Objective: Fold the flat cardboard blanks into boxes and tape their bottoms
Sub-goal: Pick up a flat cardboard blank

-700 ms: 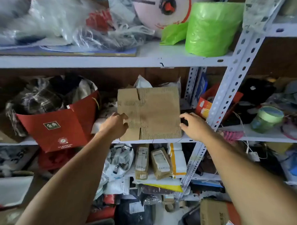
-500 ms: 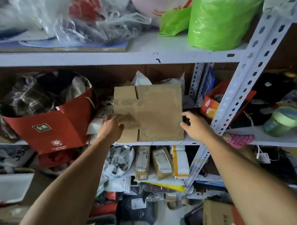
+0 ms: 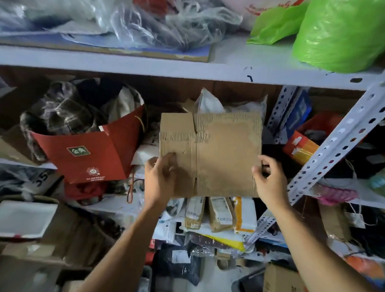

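Cluttered metal shelving (image 3: 339,140) fills my view, its white boards loaded with bags and parcels. On the middle shelf a red paper bag (image 3: 89,153) stuffed with checked cloth stands to the left; a green plastic bundle (image 3: 344,29) sits on the board above; wrapped parcels (image 3: 220,212) lie stacked on the level below.

Item under inspection: one flat cardboard blank (image 3: 220,153), held upright in front of the middle shelf, between the red bag and the perforated upright. I cannot tell whether its bottom edge touches the shelf board.

Grip, left hand (image 3: 161,179): closed on the blank's lower left edge, thumb across the front face, fingers hidden behind. Grip, right hand (image 3: 270,178): pinching the lower right edge, fingers curled round it.

Condition: corrugated board, unfolded, flap slits visible at top and bottom left of centre. The outer paper looks worn through in patches, leaving the fluting exposed.

Assessment of handling: I judge it light and fairly stiff across the flutes, yet ready to bend along the scored creases. The scuffed skin suggests weakened spots that could buckle or tear under a hard squeeze. The surface looks dry and rough, so slipping is unlikely. Best hold is at opposite side edges, near mid-height, away from the slits; pressing those edges inward should open the sleeve.
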